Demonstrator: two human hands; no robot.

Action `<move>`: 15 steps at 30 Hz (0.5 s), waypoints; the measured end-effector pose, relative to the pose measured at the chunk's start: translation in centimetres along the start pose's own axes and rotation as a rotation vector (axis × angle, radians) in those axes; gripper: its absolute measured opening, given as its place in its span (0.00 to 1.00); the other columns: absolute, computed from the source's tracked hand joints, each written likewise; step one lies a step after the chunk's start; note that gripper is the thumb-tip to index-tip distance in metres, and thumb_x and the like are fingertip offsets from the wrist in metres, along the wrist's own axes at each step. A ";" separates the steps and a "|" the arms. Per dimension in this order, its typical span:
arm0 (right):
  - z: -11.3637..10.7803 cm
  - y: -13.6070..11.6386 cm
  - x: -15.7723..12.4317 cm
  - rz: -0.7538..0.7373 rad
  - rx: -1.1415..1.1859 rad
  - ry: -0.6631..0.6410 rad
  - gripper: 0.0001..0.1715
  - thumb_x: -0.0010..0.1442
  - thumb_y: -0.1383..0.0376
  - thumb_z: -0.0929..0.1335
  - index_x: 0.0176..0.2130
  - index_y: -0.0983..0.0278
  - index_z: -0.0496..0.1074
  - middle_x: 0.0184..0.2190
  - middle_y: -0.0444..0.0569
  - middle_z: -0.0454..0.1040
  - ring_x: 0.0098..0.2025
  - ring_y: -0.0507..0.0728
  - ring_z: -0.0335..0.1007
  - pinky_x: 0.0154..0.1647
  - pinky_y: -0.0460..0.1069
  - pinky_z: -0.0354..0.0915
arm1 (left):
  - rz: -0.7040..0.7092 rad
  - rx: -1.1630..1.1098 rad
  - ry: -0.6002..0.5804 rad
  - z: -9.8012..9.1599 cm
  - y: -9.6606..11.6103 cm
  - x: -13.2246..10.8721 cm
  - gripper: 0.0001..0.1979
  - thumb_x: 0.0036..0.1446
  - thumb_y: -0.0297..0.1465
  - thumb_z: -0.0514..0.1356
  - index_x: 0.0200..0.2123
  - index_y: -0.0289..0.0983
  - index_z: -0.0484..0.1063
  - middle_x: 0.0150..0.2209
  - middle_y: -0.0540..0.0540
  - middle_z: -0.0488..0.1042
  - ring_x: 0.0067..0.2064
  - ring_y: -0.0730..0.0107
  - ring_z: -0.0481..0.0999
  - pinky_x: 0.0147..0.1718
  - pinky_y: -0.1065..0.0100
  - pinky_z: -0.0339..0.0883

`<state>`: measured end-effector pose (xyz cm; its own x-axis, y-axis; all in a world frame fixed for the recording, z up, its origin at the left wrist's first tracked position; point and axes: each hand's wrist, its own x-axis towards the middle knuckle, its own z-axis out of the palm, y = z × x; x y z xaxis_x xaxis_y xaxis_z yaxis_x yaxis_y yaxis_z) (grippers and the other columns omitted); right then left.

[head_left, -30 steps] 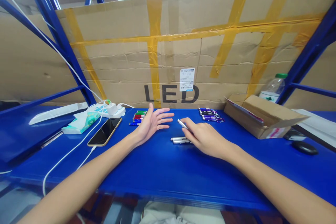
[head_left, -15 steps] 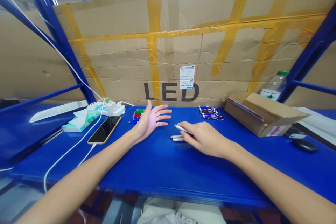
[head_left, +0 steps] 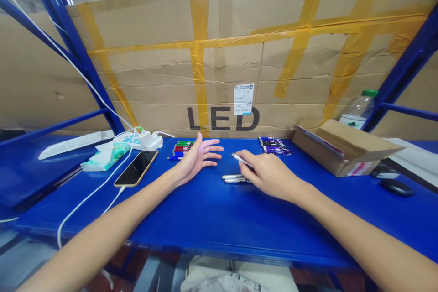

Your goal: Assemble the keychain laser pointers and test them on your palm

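Between the thumb and fingers of my right hand (head_left: 268, 174) is a slim silver pen (head_left: 238, 159), its tip pointing left. Just below it, a few more silver pens (head_left: 232, 178) lie side by side on the blue table (head_left: 219, 223), partly covered by that hand. My left hand (head_left: 200, 157) is held with fingers spread and nothing in it. Beside its wrist lie green, red and blue pens (head_left: 179, 149), partly hidden behind the hand. Blue, black and purple pens (head_left: 273, 147) form a group beyond my right hand.
On the left are a phone (head_left: 136, 169) with a white cable, a tissue pack (head_left: 106, 157) and a power strip (head_left: 145, 140). To the right stand an open cardboard box (head_left: 345, 148), a bottle (head_left: 359, 109) and a black mouse (head_left: 397, 187). A large cardboard sheet (head_left: 153, 86) backs the table.
My right hand has lifted slightly up and to the right with the silver pen, showing more of the pens below. The left hand has hardly moved.
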<state>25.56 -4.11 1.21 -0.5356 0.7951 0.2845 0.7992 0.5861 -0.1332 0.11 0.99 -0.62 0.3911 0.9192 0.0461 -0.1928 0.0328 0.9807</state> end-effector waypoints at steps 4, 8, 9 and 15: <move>-0.2 -0.3 -0.1 -0.125 0.057 -0.129 0.16 0.77 0.60 0.61 0.56 0.60 0.74 0.36 0.50 0.83 0.35 0.61 0.79 0.35 0.50 0.56 | 0.008 -0.021 0.007 0.0 0.2 0.0 0.39 0.74 0.59 0.44 0.62 0.35 0.75 0.59 0.33 0.78 0.52 0.56 0.80 0.44 0.63 0.76; -0.3 0.0 -0.1 -0.036 0.129 -0.014 0.21 0.79 0.59 0.57 0.62 0.62 0.68 0.33 0.48 0.81 0.31 0.60 0.76 0.34 0.50 0.56 | 0.005 -0.023 0.007 0.0 0.3 0.0 0.39 0.74 0.59 0.42 0.62 0.35 0.75 0.59 0.33 0.79 0.51 0.57 0.80 0.44 0.64 0.76; -0.4 0.1 -0.1 -0.010 0.139 0.020 0.22 0.79 0.58 0.56 0.63 0.62 0.67 0.32 0.47 0.80 0.30 0.59 0.75 0.33 0.49 0.56 | 0.005 -0.023 0.000 0.1 0.3 0.0 0.39 0.74 0.59 0.42 0.62 0.35 0.74 0.59 0.33 0.79 0.51 0.57 0.80 0.44 0.64 0.76; -0.7 0.1 -0.3 -0.119 0.123 -0.104 0.15 0.76 0.60 0.61 0.55 0.60 0.73 0.35 0.49 0.82 0.34 0.60 0.78 0.36 0.49 0.58 | 0.043 -0.039 -0.029 0.2 0.4 -0.2 0.41 0.71 0.62 0.46 0.62 0.35 0.75 0.58 0.33 0.79 0.52 0.55 0.80 0.45 0.63 0.76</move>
<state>25.99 -4.36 1.77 -0.6549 0.7269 0.2067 0.6925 0.6868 -0.2209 0.16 0.75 -0.21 0.4077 0.9082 0.0945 -0.2445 0.0088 0.9696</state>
